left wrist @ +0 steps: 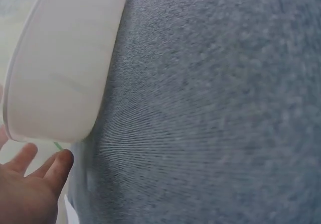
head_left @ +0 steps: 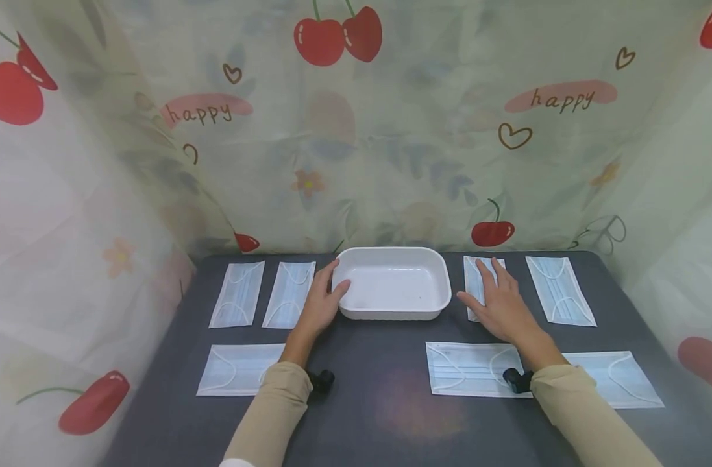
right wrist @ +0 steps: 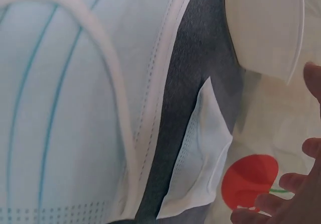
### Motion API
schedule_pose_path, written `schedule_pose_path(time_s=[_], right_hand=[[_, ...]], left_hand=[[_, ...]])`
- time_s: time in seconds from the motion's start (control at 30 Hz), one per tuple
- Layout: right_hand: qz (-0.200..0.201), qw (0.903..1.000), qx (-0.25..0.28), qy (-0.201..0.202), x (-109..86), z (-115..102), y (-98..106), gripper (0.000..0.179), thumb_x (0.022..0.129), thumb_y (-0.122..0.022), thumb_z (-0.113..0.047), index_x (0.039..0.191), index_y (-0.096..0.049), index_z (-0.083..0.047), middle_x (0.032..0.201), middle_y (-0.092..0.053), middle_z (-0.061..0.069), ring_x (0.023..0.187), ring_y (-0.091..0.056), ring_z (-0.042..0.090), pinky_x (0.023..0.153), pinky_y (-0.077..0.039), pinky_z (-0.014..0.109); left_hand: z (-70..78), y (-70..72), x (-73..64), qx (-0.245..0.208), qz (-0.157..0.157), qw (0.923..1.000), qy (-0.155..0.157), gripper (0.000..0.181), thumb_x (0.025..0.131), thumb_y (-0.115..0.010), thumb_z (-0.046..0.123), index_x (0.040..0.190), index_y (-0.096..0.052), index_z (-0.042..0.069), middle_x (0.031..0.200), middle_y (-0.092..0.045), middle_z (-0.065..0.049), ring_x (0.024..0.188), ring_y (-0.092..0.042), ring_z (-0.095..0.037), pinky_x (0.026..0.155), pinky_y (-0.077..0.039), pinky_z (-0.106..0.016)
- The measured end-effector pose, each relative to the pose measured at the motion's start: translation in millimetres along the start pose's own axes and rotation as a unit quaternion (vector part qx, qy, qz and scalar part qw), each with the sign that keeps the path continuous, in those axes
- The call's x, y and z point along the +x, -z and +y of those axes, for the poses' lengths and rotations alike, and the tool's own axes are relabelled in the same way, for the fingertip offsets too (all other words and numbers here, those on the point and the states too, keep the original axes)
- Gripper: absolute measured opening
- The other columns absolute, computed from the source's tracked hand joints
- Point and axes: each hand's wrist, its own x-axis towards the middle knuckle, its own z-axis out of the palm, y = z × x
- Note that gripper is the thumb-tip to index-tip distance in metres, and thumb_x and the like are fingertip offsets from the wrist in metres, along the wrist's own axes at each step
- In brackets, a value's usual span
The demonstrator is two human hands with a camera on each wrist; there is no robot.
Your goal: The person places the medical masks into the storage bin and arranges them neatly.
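Note:
A white rectangular tray (head_left: 391, 285) stands at the back middle of the dark table. At its left end is my left hand (head_left: 319, 305), fingers spread and thumb right at the rim; in the left wrist view the relaxed fingers (left wrist: 59, 171) lie beside the tray's end wall (left wrist: 65, 73). Over a pale blue face mask (head_left: 472, 282) just right of the tray, my right hand (head_left: 502, 308) spreads its fingers, partly hiding the mask. The right wrist view shows that mask (right wrist: 195, 169) below loosely spread fingers (right wrist: 273, 202), with nothing held.
Other masks lie flat: two at back left (head_left: 237, 295) (head_left: 289, 295), one at front left (head_left: 241, 370), one at back right (head_left: 561, 290). A front mask (head_left: 472, 370) lies under the right wrist, another (head_left: 624, 379) beside that sleeve. A cherry-print curtain (head_left: 414, 162) encloses the table.

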Motion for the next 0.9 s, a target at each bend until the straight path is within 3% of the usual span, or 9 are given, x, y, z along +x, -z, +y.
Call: schedule_pose_path(time_s=[0.17, 0.43, 0.5, 0.73, 0.9], right_hand=[[-0.014, 0.9998, 0.013, -0.004, -1.9, 9.9, 3.5, 0.096, 0.097, -0.058, -0.057, 0.164, -0.01, -0.008, 0.165, -0.006, 0.034, 0.146, -0.018, 0.062, 0.108, -0.028, 0.08], [-0.017, 0.999, 0.038, -0.016, -7.9, 21.0, 4.9, 0.095, 0.098, -0.062, -0.05, 0.162, -0.01, -0.003, 0.163, -0.009, 0.037, 0.146, -0.018, 0.063, 0.11, -0.026, 0.08], [-0.016, 0.9989, 0.041, -0.017, -8.7, 23.1, 5.0, 0.096, 0.097, -0.062, -0.051, 0.162, -0.01, -0.003, 0.163, -0.01, 0.037, 0.145, -0.018, 0.063, 0.11, -0.027, 0.079], [-0.022, 0.9975, 0.061, -0.029, -7.7, 30.9, 7.5, 0.1, 0.096, -0.065, -0.05, 0.163, -0.008, -0.002, 0.162, -0.013, 0.038, 0.147, -0.02, 0.059, 0.112, -0.027, 0.076], [-0.024, 0.9957, 0.083, -0.034, -8.5, 36.8, 11.1, 0.104, 0.095, -0.067, -0.052, 0.162, -0.007, 0.001, 0.162, -0.016, 0.037, 0.148, -0.02, 0.057, 0.114, -0.027, 0.074]], left_hand=[[-4.5, -0.9, -2.0, -0.052, 0.007, 0.998, 0.033, 0.056, 0.103, -0.059, 0.032, 0.155, -0.043, 0.018, 0.161, -0.04, -0.013, 0.145, -0.046, -0.034, 0.122, -0.036, -0.05], [-11.8, -2.9, -3.9, -0.123, -0.003, 0.9906, 0.061, 0.05, 0.104, -0.057, 0.025, 0.153, -0.046, 0.019, 0.158, -0.046, -0.013, 0.135, -0.056, -0.035, 0.113, -0.046, -0.051], [-13.9, -3.9, -3.4, -0.147, -0.003, 0.987, 0.066, 0.049, 0.105, -0.054, 0.021, 0.153, -0.046, 0.018, 0.159, -0.044, -0.013, 0.138, -0.053, -0.037, 0.116, -0.042, -0.052], [-16.0, -2.6, -0.4, -0.197, -0.01, 0.9766, 0.086, 0.049, 0.104, -0.049, 0.02, 0.153, -0.046, 0.019, 0.167, -0.033, -0.004, 0.159, -0.022, -0.026, 0.13, -0.017, -0.049], [-17.6, -2.2, 0.5, -0.202, -0.019, 0.9751, 0.089, 0.05, 0.105, -0.048, 0.02, 0.155, -0.044, 0.021, 0.169, -0.03, -0.002, 0.16, -0.018, -0.024, 0.131, -0.012, -0.047]])
